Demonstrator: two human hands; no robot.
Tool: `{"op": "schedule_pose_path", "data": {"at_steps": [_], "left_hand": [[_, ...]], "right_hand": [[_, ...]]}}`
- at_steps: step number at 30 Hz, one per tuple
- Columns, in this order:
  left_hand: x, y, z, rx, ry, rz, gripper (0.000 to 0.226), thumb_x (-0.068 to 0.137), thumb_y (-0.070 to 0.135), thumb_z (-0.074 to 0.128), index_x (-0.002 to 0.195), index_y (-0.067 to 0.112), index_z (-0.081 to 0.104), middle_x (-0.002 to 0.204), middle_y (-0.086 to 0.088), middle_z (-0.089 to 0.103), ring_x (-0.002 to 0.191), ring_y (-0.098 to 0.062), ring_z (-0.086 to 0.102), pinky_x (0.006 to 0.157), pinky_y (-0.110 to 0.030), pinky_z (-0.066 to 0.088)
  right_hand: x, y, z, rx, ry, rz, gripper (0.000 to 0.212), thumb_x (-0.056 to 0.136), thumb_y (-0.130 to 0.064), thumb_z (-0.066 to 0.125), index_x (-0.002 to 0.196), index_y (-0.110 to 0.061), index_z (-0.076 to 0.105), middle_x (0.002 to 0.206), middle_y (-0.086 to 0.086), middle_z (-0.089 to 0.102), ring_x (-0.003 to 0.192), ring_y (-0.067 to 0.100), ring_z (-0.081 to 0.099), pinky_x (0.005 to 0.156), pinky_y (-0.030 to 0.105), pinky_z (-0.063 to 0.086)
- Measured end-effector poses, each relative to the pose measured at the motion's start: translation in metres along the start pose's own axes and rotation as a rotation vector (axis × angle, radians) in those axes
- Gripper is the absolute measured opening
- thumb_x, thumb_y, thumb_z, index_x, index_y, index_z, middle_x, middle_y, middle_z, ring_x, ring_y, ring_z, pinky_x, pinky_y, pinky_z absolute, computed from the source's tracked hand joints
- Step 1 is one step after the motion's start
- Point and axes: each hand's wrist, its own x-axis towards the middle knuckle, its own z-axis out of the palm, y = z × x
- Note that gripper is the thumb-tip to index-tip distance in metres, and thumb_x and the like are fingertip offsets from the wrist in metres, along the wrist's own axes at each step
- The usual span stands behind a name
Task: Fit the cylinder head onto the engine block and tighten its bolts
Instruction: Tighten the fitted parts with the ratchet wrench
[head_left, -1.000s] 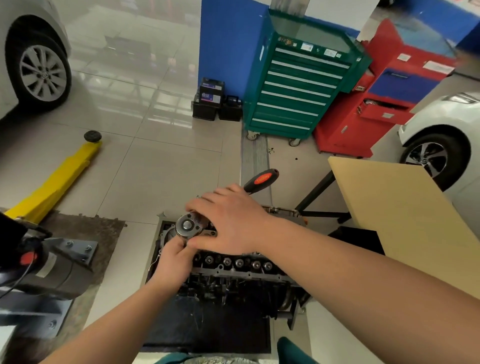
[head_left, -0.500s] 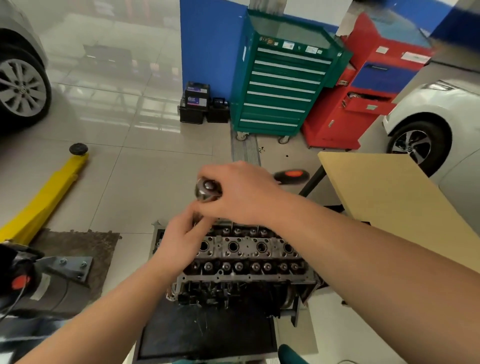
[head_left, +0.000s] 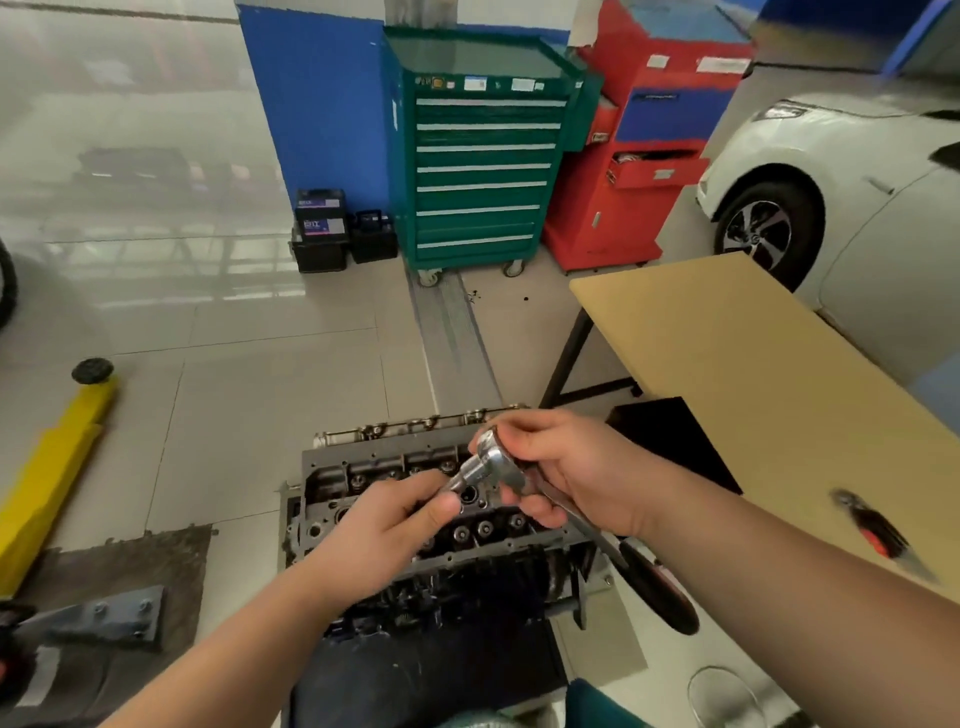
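The grey cylinder head (head_left: 363, 457) sits on the dark engine block (head_left: 467, 587) on the floor below me. My right hand (head_left: 566, 473) grips a chrome ratchet wrench (head_left: 485, 462) by its head, lifted above the cylinder head. The wrench's black and red handle (head_left: 660, 592) points down and back toward me under my right forearm. My left hand (head_left: 384, 530) pinches the socket end under the ratchet head with thumb and fingers. Both hands hide the middle of the cylinder head.
A tan table (head_left: 753, 374) stands to the right with a red and black tool (head_left: 872, 525) on it. Behind are a green tool cabinet (head_left: 478, 171), a red cabinet (head_left: 639, 156), car batteries (head_left: 319, 228) and a white car (head_left: 831, 171). A yellow lift arm (head_left: 57, 462) lies left.
The ratchet has been lifted off the cylinder head and turned so its handle now points toward me instead of away. Both hands moved right and up with it.
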Motion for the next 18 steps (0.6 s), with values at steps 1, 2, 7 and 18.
{"op": "schedule_pose_path", "data": {"at_steps": [1, 2, 7, 18], "left_hand": [[0.002, -0.001, 0.004, -0.014, -0.005, -0.014, 0.049, 0.099, 0.065, 0.051, 0.085, 0.019, 0.057, 0.068, -0.006, 0.048, 0.060, -0.028, 0.045, 0.056, -0.039, 0.040], [0.002, -0.003, 0.007, -0.042, 0.002, -0.046, 0.051, 0.098, 0.068, 0.052, 0.086, 0.018, 0.058, 0.068, -0.004, 0.047, 0.059, -0.023, 0.044, 0.057, -0.035, 0.040], [0.001, -0.011, 0.019, -0.547, 0.190, -0.337, 0.040, 0.102, 0.053, 0.056, 0.107, 0.016, 0.070, 0.070, -0.005, 0.048, 0.053, -0.019, 0.041, 0.050, -0.030, 0.037], [0.056, 0.053, 0.079, -0.259, -0.028, -0.209, 0.059, 0.101, 0.021, 0.062, 0.143, 0.061, 0.048, 0.096, 0.002, 0.071, 0.073, -0.015, 0.065, 0.070, -0.030, 0.058]], "right_hand": [[-0.005, 0.001, -0.004, 0.015, 0.028, -0.034, 0.032, 0.100, -0.040, 0.059, 0.122, -0.019, 0.070, 0.082, 0.014, 0.067, 0.056, 0.018, 0.054, 0.046, 0.026, 0.041], [-0.009, 0.000, -0.010, 0.064, 0.053, -0.077, 0.033, 0.099, -0.038, 0.060, 0.122, -0.017, 0.070, 0.082, 0.015, 0.066, 0.055, 0.019, 0.053, 0.046, 0.027, 0.040], [-0.031, -0.008, -0.055, 0.429, 0.234, -0.311, 0.032, 0.096, -0.037, 0.068, 0.116, -0.013, 0.064, 0.089, 0.017, 0.063, 0.063, 0.022, 0.055, 0.052, 0.031, 0.044], [-0.009, 0.047, -0.027, 0.568, 0.473, -0.096, 0.041, 0.082, -0.012, 0.083, 0.116, 0.008, 0.069, 0.074, 0.009, 0.064, 0.051, 0.012, 0.047, 0.045, 0.024, 0.039]]}}
